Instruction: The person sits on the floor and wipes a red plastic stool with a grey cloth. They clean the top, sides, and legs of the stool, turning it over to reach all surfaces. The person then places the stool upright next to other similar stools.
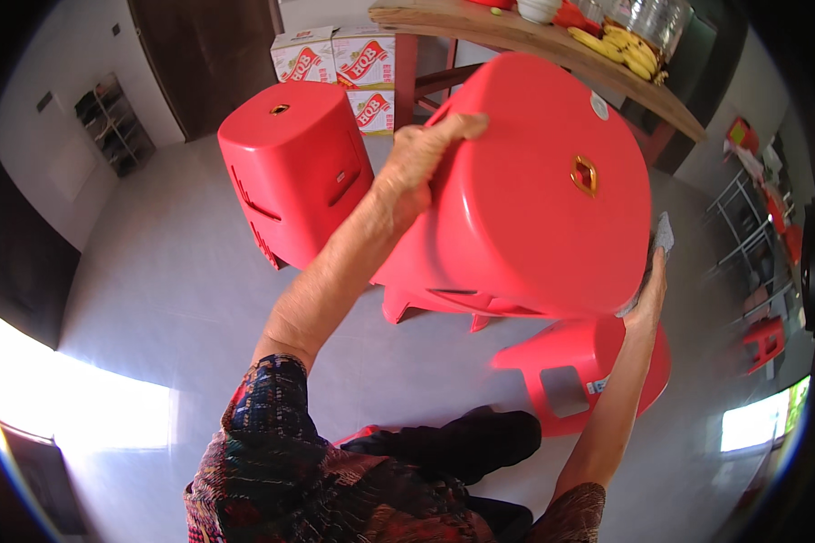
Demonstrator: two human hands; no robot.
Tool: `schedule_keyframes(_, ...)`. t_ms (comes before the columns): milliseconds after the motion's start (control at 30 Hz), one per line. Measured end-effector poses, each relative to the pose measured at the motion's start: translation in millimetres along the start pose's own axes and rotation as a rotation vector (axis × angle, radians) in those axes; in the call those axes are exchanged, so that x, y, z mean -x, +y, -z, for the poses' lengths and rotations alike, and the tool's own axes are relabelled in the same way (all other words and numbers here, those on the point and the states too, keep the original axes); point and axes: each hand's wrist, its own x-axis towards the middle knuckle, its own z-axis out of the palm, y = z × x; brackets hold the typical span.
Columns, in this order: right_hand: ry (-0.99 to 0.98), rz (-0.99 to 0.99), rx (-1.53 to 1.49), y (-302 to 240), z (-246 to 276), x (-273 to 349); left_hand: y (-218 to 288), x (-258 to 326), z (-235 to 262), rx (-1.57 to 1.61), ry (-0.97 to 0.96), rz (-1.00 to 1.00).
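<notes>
A red plastic stool (534, 217), its seat tilted toward me and pierced by a gold-rimmed hole, is between my two hands. My left hand (426, 158) grips its left side, thumb on the seat's edge. At the lower right side, my right hand (646, 294) holds a grey cloth (664, 233) against the stool; most of its fingers are hidden behind the stool. Red stool parts (412, 301) show beneath it; I cannot tell whether it rests on them. Another red stool (598, 362) lies on its side under my right forearm.
At left stands a tall red stool or stack (290, 163). Behind it are printed cartons (367, 59). A wooden table (489, 23) with bananas (620, 50) stands at the back. A small rack (116, 122) is by the left wall, a metal frame (743, 217) at right.
</notes>
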Motion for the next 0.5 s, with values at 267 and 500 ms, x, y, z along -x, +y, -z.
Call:
schedule_keyframes(267, -0.296, 0.152, -0.044, 48, 7, -4, 4, -61, 19, 0.133, -0.085, 0.122)
schedule_keyframes(500, -0.230, 0.060, 0.161, 37, -43, -48, -6, -98, 64, 0.160, -0.027, 0.069)
